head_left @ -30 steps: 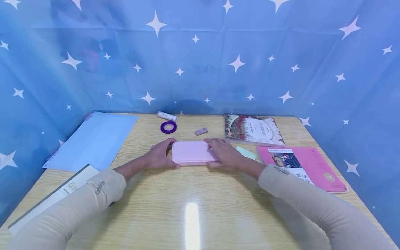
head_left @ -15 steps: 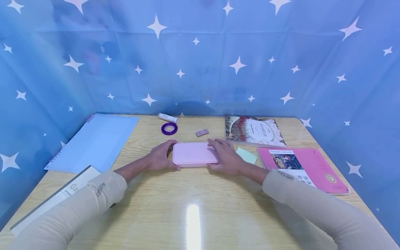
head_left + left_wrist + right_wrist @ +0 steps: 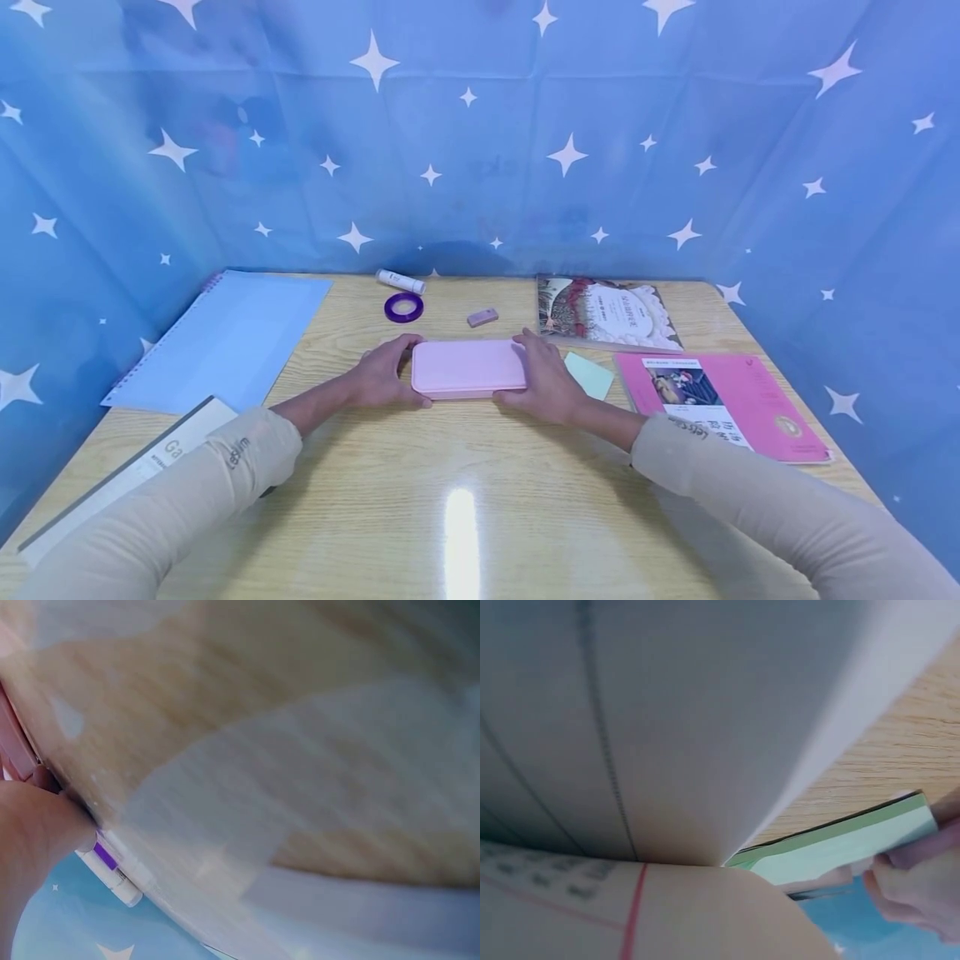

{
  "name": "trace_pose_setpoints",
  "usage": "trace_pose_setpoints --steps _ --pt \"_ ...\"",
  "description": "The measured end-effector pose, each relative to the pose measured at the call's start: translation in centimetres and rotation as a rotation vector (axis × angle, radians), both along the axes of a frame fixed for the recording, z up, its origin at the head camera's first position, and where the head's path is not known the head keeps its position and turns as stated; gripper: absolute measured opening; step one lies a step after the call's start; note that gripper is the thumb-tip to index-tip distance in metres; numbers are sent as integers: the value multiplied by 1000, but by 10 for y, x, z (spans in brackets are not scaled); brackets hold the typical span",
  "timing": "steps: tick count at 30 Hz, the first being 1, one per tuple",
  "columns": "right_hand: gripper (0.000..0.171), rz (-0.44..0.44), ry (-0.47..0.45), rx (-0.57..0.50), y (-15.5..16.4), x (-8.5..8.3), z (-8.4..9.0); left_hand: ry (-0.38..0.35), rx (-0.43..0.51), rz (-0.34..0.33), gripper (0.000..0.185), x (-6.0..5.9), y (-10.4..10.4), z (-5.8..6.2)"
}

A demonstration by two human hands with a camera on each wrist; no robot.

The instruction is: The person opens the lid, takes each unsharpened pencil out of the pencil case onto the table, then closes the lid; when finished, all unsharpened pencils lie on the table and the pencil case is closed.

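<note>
Light wood table (image 3: 465, 500), glare streak near front edge. Blue star-print cloth (image 3: 480, 150) walls off three sides. Pink case (image 3: 467, 367) flat at table centre. Left hand (image 3: 382, 377) curled round its left end; right hand (image 3: 546, 382) curled round right end. Purple tape ring (image 3: 403, 307) behind, well apart.

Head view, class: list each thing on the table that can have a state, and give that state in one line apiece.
Pink case: lid shut, flat on the table, gripped at both ends.
Left hand: curled round the case's left end.
Right hand: curled round its right end.
Glue stick: capped, lying down.
Tape roll: lying flat.
Blue notebook: closed.
Pink booklet: closed.
</note>
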State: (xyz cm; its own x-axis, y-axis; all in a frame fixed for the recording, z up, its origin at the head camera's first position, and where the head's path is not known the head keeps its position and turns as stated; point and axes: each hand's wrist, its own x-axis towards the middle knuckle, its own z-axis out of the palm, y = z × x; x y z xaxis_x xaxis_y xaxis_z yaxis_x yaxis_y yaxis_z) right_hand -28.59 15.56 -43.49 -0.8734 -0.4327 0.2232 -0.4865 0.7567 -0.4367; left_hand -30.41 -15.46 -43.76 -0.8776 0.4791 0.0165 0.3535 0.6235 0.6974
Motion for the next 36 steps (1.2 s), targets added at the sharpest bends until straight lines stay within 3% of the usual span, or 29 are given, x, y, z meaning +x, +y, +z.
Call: trace_pose_setpoints --steps 10,21,28,36 --pt "99 4 37 77 0 2 -2 -3 -1 4 101 -1 1 -3" --pt "106 -2 57 33 2 3 -8 -11 56 -1 99 3 1 1" --pt "104 2 106 43 3 1 -11 21 32 7 99 2 1 1" --pt "107 -3 59 58 3 -2 -5 33 62 -16 95 2 1 4"
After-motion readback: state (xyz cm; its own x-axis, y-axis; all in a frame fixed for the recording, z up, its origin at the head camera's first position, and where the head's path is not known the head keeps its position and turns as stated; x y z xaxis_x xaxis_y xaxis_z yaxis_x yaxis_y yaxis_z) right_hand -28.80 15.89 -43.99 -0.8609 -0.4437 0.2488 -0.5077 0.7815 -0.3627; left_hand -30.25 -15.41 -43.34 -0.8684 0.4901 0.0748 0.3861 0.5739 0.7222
